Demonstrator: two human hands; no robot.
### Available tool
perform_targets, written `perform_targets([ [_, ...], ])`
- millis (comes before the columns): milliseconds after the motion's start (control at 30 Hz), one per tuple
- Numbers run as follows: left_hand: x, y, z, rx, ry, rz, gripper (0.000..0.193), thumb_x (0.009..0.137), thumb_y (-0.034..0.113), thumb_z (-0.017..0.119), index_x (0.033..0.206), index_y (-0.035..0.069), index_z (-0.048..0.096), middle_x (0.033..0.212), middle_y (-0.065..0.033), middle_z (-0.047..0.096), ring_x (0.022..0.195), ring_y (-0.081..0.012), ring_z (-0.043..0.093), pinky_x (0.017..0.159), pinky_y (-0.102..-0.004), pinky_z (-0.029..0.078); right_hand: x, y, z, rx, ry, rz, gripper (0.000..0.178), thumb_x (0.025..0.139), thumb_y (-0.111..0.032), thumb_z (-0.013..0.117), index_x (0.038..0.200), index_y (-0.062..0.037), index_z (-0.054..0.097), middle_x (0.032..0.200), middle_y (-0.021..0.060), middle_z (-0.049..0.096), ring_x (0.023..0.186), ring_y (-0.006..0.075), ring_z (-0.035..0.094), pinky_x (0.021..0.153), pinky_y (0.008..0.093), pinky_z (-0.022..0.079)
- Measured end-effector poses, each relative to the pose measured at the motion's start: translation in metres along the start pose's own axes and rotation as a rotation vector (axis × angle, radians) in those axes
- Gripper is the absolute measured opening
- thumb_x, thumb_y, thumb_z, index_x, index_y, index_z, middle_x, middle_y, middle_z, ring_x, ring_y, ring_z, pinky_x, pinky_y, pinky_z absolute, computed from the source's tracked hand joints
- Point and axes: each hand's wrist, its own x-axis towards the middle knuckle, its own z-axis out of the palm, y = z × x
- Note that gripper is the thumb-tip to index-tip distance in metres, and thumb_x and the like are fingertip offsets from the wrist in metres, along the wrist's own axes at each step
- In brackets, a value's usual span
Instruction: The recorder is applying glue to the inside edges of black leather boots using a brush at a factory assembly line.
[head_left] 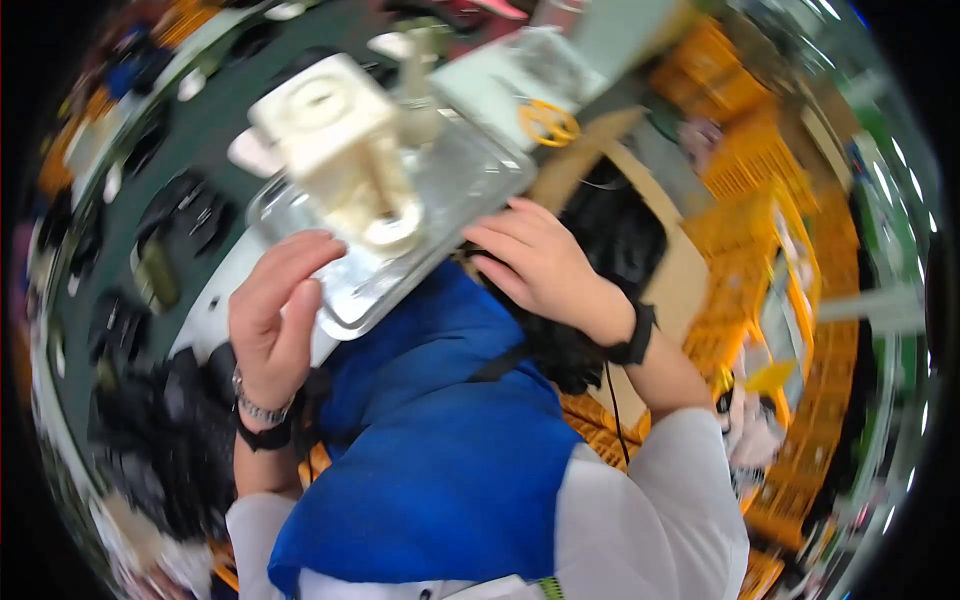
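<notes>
"Grip, left hand (270, 315)?"

"Curved fingers, thumb well parted from them; nothing visible in the gap. Position: just left of the machine's lower end. Contact: cannot tell, owing to blur."

"Grip, right hand (535, 265)?"

"Fingers stretched leftward, thumb below, narrow space between. Whether they pinch anything: cannot tell. Position: at the tray's right-hand, near side."

"Contents, from the left?"

"One pile of black, crumpled, soft-looking material (150, 430), beside the left forearm. Next, one white, block-shaped machine with rounded corners (335, 125), standing over the tray between and beyond the hands."

"Handling?"

"Probably heavy, stiff and hard. Best hold: the broad sides of the block; the narrow lower part looks the more delicate."

"Next item?"

"One shiny, silver-coloured metal tray with rounded corners (485, 165), under the machine. Probably stiff, light to middling in weight, slick on its flat face, not fragile. Best hold: the raised rim, near the right fingertips."

"Remaining, rightward?"

"One pair of yellow-orange loop handles (547, 122), beyond the tray. One brown cardboard box (680, 260), holding black, limp material (625, 225). Several orange, slatted plastic crates (735, 270), stacked at far right."
</notes>
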Motion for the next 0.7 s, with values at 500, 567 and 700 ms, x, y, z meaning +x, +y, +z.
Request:
perform_targets([
  [500, -0.071, 0.054, -0.082, 0.022, 0.71, 0.091, 0.033, 0.089, 0.019, 0.048, 0.105, -0.008, 0.056, 0.088, -0.0148, 0.062, 0.085, -0.0211, 0.06, 0.082, -0.0353, 0.045, 0.036, -0.061, 0.078, 0.441, -0.265, -0.31, 0.023, 0.07, -0.005, 0.066, 0.093, -0.0029, 0.061, 0.087, 0.0121, 0.061, 0.076, 0.0291, 0.059, 0.068, 0.0355, 0.048],
  [567, -0.066, 0.054, -0.083, 0.311, 0.614, 0.119, 0.024, 0.083, 0.009, 0.054, 0.101, -0.006, 0.059, 0.085, -0.0134, 0.063, 0.079, -0.022, 0.061, 0.078, -0.0339, 0.045, 0.046, -0.072, 0.08, 0.527, -0.289, -0.343, 0.023, 0.071, -0.004, 0.066, 0.094, -0.003, 0.062, 0.089, 0.0133, 0.061, 0.077, 0.0316, 0.058, 0.068, 0.0364, 0.048],
  [700, -0.056, 0.048, -0.075, 0.511, 0.567, -0.017, 0.024, 0.088, 0.012, 0.048, 0.101, -0.005, 0.059, 0.083, -0.011, 0.064, 0.083, -0.0174, 0.06, 0.086, -0.0335, 0.042, 0.059, -0.103, 0.083, 0.665, -0.439, -0.319, 0.029, 0.073, -0.005, 0.065, 0.101, -0.0022, 0.059, 0.094, 0.0125, 0.061, 0.082, 0.0278, 0.06, 0.073, 0.0346, 0.048],
])
